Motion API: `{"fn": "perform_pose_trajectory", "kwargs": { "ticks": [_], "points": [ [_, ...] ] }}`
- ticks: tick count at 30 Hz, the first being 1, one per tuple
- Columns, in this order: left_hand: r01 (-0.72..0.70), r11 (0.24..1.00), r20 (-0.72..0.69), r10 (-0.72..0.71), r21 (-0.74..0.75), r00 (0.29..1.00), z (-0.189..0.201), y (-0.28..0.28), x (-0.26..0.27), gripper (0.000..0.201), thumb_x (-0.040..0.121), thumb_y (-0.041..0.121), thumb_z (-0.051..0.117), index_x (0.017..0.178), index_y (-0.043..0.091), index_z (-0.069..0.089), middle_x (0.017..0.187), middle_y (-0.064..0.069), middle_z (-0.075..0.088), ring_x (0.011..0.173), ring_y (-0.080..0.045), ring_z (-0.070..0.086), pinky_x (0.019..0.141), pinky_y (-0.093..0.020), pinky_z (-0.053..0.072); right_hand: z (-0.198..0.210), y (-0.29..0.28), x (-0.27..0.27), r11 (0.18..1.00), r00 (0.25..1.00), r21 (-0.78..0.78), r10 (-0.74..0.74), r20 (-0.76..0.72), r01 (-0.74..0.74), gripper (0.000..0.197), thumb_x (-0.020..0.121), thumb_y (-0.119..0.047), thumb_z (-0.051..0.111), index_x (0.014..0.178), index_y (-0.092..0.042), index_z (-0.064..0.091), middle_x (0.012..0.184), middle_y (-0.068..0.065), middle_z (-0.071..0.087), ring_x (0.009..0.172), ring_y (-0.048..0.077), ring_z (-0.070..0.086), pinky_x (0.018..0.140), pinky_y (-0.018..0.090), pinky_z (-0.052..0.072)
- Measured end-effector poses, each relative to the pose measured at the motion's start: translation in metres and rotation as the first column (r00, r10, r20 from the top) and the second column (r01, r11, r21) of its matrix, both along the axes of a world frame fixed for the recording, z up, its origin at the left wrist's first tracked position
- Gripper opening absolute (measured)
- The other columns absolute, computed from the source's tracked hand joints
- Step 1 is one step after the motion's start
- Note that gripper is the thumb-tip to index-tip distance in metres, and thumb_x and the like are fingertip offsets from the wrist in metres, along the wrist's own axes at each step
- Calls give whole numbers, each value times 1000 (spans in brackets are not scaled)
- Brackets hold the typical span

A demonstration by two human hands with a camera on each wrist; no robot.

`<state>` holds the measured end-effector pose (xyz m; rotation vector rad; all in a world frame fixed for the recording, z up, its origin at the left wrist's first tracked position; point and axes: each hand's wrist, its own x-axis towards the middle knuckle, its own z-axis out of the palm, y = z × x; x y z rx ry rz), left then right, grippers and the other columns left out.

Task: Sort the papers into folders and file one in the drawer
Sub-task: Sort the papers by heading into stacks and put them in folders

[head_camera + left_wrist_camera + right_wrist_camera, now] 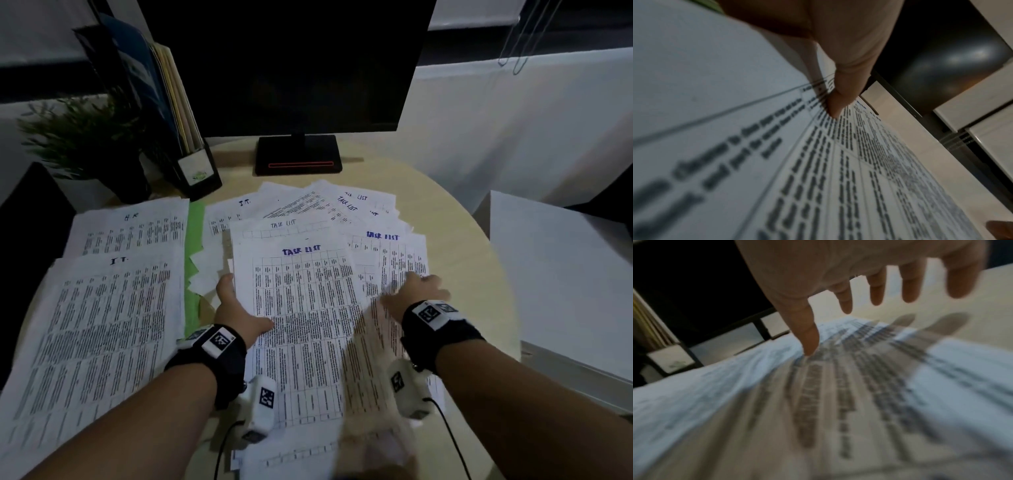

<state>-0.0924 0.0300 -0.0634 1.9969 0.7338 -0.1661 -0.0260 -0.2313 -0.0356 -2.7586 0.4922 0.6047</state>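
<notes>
Printed sheets lie fanned across a round pale table. The top sheet, headed TASK LIST, is gripped at its left edge by my left hand. In the left wrist view the thumb presses on that sheet, and the other fingers are hidden beneath it. My right hand is blurred and hovers over the task list sheets fanned to the right. Its fingers are spread and hold nothing, while the thumb tip touches the paper.
Two sorted stacks lie at the left, one headed I.T. and one headed HR, with a green folder beside them. Behind stand a monitor base, a black file holder with folders and a potted plant. A white cabinet is at the right.
</notes>
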Motion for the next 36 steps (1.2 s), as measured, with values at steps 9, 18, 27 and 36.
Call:
{"fn": "perform_pose_trajectory", "kwargs": {
  "ticks": [9, 18, 27, 36],
  "points": [
    [59, 996, -37, -57, 61, 998, 10, -7, -1, 100, 75, 1, 75, 147, 24, 9, 132, -21, 45, 88, -18, 42, 76, -29, 39, -13, -19, 5, 976, 973, 28, -215, -89, 218, 113, 61, -36, 86, 143, -14, 12, 134, 20, 32, 115, 44, 48, 96, 51, 44],
    [79, 994, -21, -78, 72, 997, 11, -6, -4, 97, 75, 4, 76, 146, 23, 12, 138, -19, 42, 119, -32, 47, 88, -32, 39, 9, -35, 2, 978, 977, 186, -123, 174, 90, 14, 94, -13, 52, 102, -2, 54, 105, 21, 60, 81, 33, 55, 68, 34, 41],
    [93, 993, -20, -92, 77, 996, 10, -4, -7, 97, 74, 8, 78, 145, 26, 15, 144, -19, 36, 126, -33, 43, 98, -37, 38, 86, -64, 19, 863, 561, 495, -463, 686, 106, 28, 86, -23, 60, 107, -5, 65, 97, 15, 67, 97, 30, 62, 81, 33, 45],
    [-127, 989, 18, 129, -70, 992, 6, 3, 13, 59, 98, 30, 47, 147, 15, 17, 153, -11, 26, 134, -30, 35, 109, -35, 29, 43, -24, 6, 773, 862, 631, -361, 357, 63, 22, 85, -15, 64, 105, -8, 65, 78, 10, 63, 64, 24, 58, 62, 29, 43]
  ]
}}
